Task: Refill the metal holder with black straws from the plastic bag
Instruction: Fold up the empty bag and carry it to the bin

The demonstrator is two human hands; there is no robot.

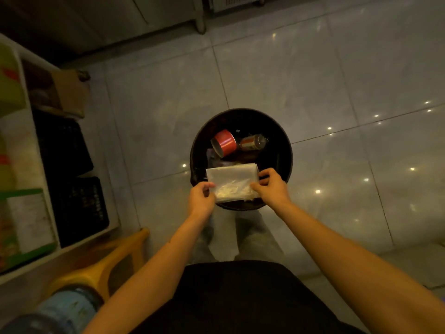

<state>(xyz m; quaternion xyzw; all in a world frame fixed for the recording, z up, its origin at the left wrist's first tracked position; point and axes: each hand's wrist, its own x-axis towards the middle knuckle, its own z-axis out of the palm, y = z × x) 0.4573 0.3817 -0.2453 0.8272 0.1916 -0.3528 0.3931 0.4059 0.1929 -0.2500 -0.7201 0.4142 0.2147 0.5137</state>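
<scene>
A person in a black top and grey trousers stands on a pale, glossy tiled floor (pixel 313 80), both bare forearms stretched forward and down. At the person's near left sits a large blue translucent water jug (pixel 65 312), with a yellow wooden stool (pixel 106 261) just beyond it and a white shelving unit (pixel 26 145) holding dark plastic crates (pixel 72 179), a cardboard box and green-edged cartons along the left wall.

Both hands hold a flattened, clear plastic bag (pixel 232 182) over the near rim of a round black waste bin (pixel 286 150). The left hand (pixel 201 198) is pinched closed on the bag's near left edge; the right hand (pixel 271 186) is closed on its right edge, thumb and fingers curled over the film. The bag looks crumpled along its near portion and smooth towards its far end (no black straws can be made out inside it).

Inside the bin, beyond the bag, lie a red cylindrical tin (pixel 224 143) tipped on its side with its open mouth showing, and just to its right a clear plastic bottle (pixel 252 142) with a reddish label, also on its side. Farther off, the base and a leg of a metal cabinet (pixel 199 20) meet the floor at the top of the scene.
</scene>
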